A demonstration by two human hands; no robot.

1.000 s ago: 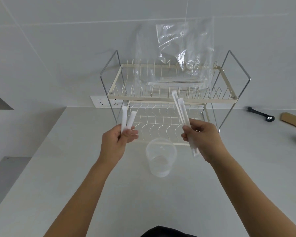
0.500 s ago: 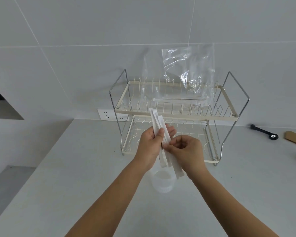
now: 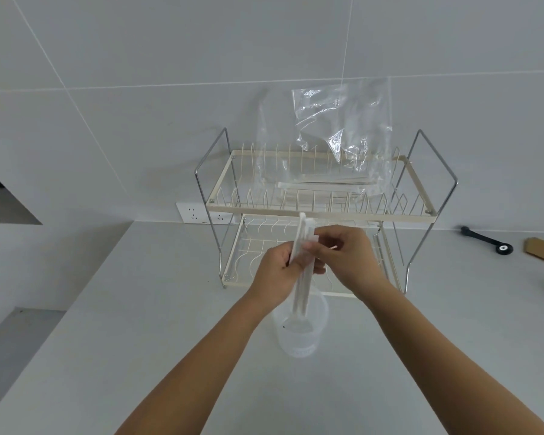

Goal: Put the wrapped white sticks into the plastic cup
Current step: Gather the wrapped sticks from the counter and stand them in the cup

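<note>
**Sticks bundled over the cup, ready to go down**

The left hand (image 3: 277, 271) is curled around a bundle of wrapped white sticks (image 3: 302, 265), gripping it about mid-length. The right hand (image 3: 343, 255) meets it from the other side, thumb and fingers pinched on the same bundle a little higher up. The sticks stand nearly upright, their tops fanning slightly above the knuckles and their lower ends pointing down toward the mouth of the clear plastic cup (image 3: 300, 334). Whether the tips have already passed below the rim, I cannot tell; the cup's wall is see-through and the ends blur against it.

The step in hand looks like the insertion itself: both hands have gathered the sticks and hold them over the target. The next move probably calls for lowering the bundle straight down until the ends reach the cup's floor, then easing both grips open together so nothing catches the rim or tips the light cup over.

The cup stands on the grey bench (image 3: 139, 340), just in front of a two-tier wire dish rack (image 3: 319, 211). On the rack's upper shelf lies a clear plastic bag (image 3: 343, 127) with more wrapped sticks (image 3: 324, 185) inside, so further loads seem likely.
</note>
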